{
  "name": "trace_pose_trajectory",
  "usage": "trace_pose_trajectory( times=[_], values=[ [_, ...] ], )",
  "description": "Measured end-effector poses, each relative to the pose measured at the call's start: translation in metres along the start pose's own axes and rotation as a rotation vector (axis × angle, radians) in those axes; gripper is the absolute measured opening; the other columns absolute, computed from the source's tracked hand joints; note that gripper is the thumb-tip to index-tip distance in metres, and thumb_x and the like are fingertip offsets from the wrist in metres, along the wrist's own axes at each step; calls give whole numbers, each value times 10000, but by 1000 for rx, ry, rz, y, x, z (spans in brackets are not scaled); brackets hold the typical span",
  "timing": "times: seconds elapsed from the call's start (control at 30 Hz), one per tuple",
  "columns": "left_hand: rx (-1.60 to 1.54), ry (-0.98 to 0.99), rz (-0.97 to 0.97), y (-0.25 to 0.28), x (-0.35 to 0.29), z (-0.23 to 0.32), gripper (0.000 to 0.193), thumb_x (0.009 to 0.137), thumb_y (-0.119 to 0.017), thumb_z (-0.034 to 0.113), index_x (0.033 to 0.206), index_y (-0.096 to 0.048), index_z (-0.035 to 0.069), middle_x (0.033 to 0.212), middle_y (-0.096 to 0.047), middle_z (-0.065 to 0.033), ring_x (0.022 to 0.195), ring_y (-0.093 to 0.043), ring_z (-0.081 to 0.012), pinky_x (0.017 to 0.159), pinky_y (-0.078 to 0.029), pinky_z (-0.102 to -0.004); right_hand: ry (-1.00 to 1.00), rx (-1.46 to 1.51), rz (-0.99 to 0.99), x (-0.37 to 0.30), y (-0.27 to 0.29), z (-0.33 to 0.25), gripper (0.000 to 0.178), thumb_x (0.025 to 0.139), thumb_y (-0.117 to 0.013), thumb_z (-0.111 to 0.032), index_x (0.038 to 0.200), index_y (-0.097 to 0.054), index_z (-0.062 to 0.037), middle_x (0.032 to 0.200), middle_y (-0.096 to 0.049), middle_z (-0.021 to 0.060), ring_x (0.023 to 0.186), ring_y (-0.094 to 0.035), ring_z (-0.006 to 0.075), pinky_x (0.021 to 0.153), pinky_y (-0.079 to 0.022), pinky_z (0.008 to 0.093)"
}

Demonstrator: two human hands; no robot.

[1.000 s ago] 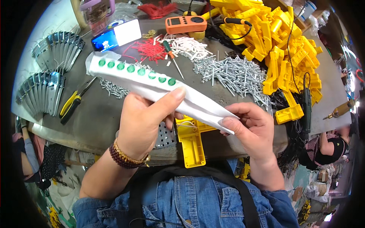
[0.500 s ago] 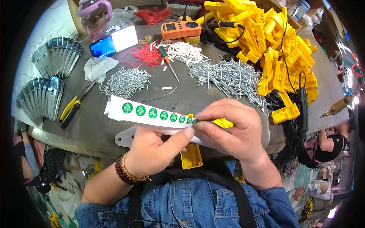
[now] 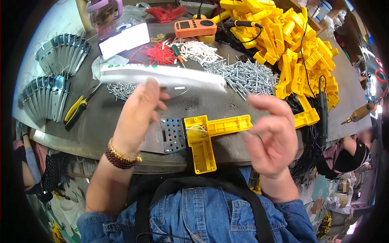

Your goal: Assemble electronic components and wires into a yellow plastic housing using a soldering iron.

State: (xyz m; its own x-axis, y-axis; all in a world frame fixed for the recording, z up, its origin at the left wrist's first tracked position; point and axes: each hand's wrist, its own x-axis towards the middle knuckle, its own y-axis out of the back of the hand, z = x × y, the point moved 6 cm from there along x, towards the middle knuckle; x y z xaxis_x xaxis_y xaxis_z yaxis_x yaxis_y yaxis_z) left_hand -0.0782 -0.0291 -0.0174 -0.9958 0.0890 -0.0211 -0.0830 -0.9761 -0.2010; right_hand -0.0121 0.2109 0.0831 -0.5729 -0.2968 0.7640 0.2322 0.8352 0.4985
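My left hand [image 3: 139,101] pinches a long white strip of round green stickers [image 3: 178,77] near its lower edge. The strip is raised over the bench and smeared by motion. To the right, my right hand [image 3: 271,137] is slightly blurred, its fingers curled but apart; any small sticker on a fingertip does not show. Between my hands lies a yellow plastic handle shell [image 3: 202,148], its hollow side up with a pale wire inside. Joined to its left side is a perforated metal plate [image 3: 173,135]. The shell's right arm reaches close to my right fingers.
Behind are screws [image 3: 121,91], long bolts [image 3: 251,77], red sleeves [image 3: 160,54] and white tubes [image 3: 198,52]. Yellow shells [image 3: 283,40] pile up at right, beside an electric screwdriver [image 3: 323,107]. Pliers [image 3: 75,113], metal plates [image 3: 42,97], a phone [image 3: 123,40] and an orange meter [image 3: 195,28] lie around.
My left hand has carried the sticker strip up and away from me. My right hand has let go of the strip's end and moved right, uncovering the yellow shell and metal plate.
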Motion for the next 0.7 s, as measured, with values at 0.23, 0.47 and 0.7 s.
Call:
trace_pose_trajectory(
  times=[0.23,0.47,0.7],
  values=[
    [1141,-646,-250,-37,-42,2,772,655,-856,426,1264,-583,38,1140,-593,-128,1079,-557,-325,944,-434,-401,77,88,-582,-57,-41,-9,203,721,-763,-111,869,-627,-93,1101,-654,52,997,-614,250,856,-475,403],
    [1115,-626,-230,-33,-42,-1,776,671,-842,480,1262,-597,39,1155,-595,-142,1091,-563,-330,959,-447,-417,250,-83,-478,-81,-53,-17,185,715,-712,-128,879,-632,-95,917,-650,22,898,-630,215,795,-486,353],
    [1117,-693,-216,-31,-45,-2,722,708,-837,416,1270,-591,35,1166,-597,-141,1102,-564,-330,951,-458,-413,56,-59,-470,-78,-56,-20,230,749,-741,-89,954,-635,-85,928,-661,50,903,-638,252,796,-494,366]
  ],
)
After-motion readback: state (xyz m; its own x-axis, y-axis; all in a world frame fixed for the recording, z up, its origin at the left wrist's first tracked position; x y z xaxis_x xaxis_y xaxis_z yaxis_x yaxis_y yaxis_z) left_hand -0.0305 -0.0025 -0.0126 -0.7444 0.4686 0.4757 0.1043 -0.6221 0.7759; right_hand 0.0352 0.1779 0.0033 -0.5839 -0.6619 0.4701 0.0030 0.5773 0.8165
